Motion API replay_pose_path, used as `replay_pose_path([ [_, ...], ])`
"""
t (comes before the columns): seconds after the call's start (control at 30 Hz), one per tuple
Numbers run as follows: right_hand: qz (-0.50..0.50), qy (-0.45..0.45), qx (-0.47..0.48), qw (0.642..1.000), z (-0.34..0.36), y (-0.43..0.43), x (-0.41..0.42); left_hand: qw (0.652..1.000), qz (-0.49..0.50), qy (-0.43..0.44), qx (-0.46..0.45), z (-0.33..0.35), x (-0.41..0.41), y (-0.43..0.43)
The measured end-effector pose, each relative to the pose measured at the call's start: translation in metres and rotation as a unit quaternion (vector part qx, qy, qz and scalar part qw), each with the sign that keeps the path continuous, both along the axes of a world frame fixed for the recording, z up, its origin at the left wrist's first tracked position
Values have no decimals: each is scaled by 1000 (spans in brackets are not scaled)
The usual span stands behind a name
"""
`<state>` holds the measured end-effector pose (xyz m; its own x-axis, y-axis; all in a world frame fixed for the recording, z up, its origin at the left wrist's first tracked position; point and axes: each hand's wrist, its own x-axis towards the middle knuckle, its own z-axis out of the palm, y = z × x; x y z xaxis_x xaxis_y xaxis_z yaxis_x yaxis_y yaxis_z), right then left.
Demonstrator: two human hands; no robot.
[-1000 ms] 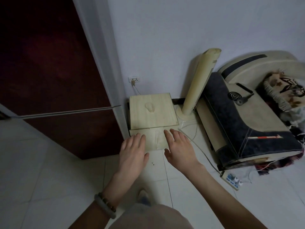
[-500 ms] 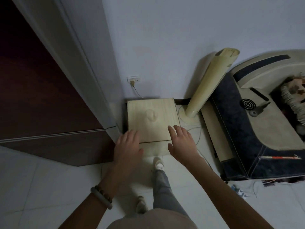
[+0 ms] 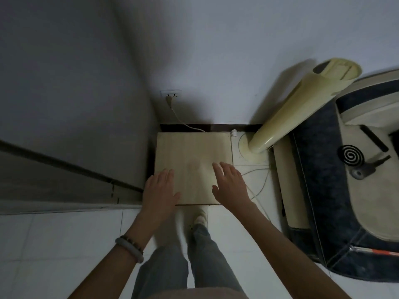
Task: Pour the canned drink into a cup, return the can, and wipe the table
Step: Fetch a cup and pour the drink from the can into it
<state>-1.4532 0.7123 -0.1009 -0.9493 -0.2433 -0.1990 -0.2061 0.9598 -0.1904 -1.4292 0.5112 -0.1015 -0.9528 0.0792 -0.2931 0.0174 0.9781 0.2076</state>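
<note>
A small pale wooden table (image 3: 192, 147) stands in the corner against the wall, seen from straight above. A clear cup (image 3: 193, 165) shows only as a faint round outline on its top. My left hand (image 3: 159, 192) hovers flat over the table's front left corner, fingers apart, holding nothing. My right hand (image 3: 231, 184) hovers over the front right edge, fingers spread and empty. No can is in view.
A cream tower fan (image 3: 287, 111) leans right of the table, its cord (image 3: 259, 182) looping on the white floor tiles. A wall socket (image 3: 171, 94) with a plug sits above the table. A dark-edged couch (image 3: 323, 190) with a mosquito coil (image 3: 351, 156) fills the right. A door frame (image 3: 86, 175) is at left.
I have stepped closer, so the table now lies straight below me. Both hands have stayed open and come over its front edge. The doorway has slid out at left.
</note>
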Motion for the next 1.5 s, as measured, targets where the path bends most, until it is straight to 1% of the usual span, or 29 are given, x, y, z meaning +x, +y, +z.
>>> replay_pose_path([
  [0.1, -2, -41, 5, 999, -26, 3, -27, 1000, 16, -24, 0, -22, -29, 3],
  [0.2, 6, -68, 3, 998, -59, 5, -50, 997, 22, -75, -18, -50, -57, 5],
  [0.27, 7, -81, 0, 997, -83, 4, -62, 996, 16, -85, -23, -72, -72, 6],
  [0.5, 4, -112, -39, 993, -171, -9, -94, 991, 7, -130, 4, -161, -105, 10],
  [0.6, 14, -124, -44, 991, -202, -13, -104, 991, 13, -136, 8, -193, -112, 7],
  [0.73, 38, -128, -50, 990, -234, -17, -108, 987, 17, -152, 55, -222, -118, 9],
  [0.83, 40, -121, -63, 990, -245, -19, -110, 990, -9, -124, 62, -230, -122, 12],
  [1.0, 47, -123, -78, 988, -245, -23, -112, 995, -44, -74, 59, -229, -124, 16],
  [1.17, 50, -131, -81, 987, -221, -24, -111, 993, -43, -77, 80, -204, -122, 11],
  [1.3, 41, -130, -112, 984, -175, -24, -103, 987, -43, -85, 127, -160, -115, 8],
  [1.5, 19, -112, -172, 979, -75, -18, -78, 976, -18, -87, 199, -65, -96, 11],
])
